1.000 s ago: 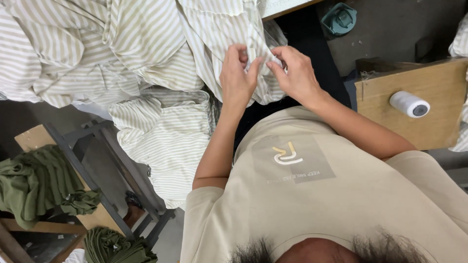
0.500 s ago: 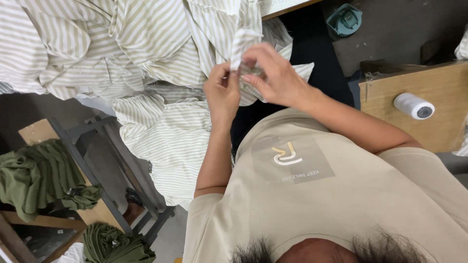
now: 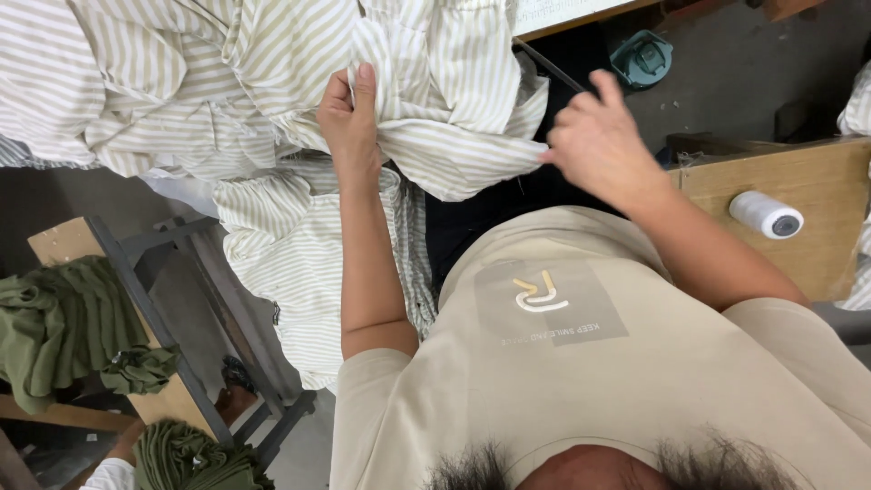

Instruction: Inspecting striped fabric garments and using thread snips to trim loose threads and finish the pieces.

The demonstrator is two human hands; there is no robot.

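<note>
At nine o'clock in the view, olive-green garments (image 3: 54,331) are seen heaped on a wooden shelf (image 3: 63,240), and a further green bundle (image 3: 195,458) lies at seven o'clock. Beside them, a dark metal frame (image 3: 168,313) is set slanting toward six o'clock.

From ten to twelve o'clock the upper part of the view is filled by a pile of cream-and-beige striped fabric (image 3: 181,82); part of it hangs down toward the floor at about eight o'clock from the centre. The left hand (image 3: 349,122) is laid on this striped fabric just left of twelve o'clock, with the fingers pointing to twelve o'clock. A fold of the cloth is gripped between its thumb and closed fingers, so that the fabric is bunched beneath the palm.

A pointed flap of the same striped fabric runs from that hand toward three o'clock and ends at the right hand (image 3: 594,145), at about one o'clock. Its tip is pinched between the thumb and a fingertip, while the remaining fingers are spread and raised.

Beyond the right hand, a teal object (image 3: 642,60) is seen on the dark floor at one o'clock. At three o'clock a white thread spool (image 3: 765,214) lies on its side on a wooden surface (image 3: 817,195).
</note>
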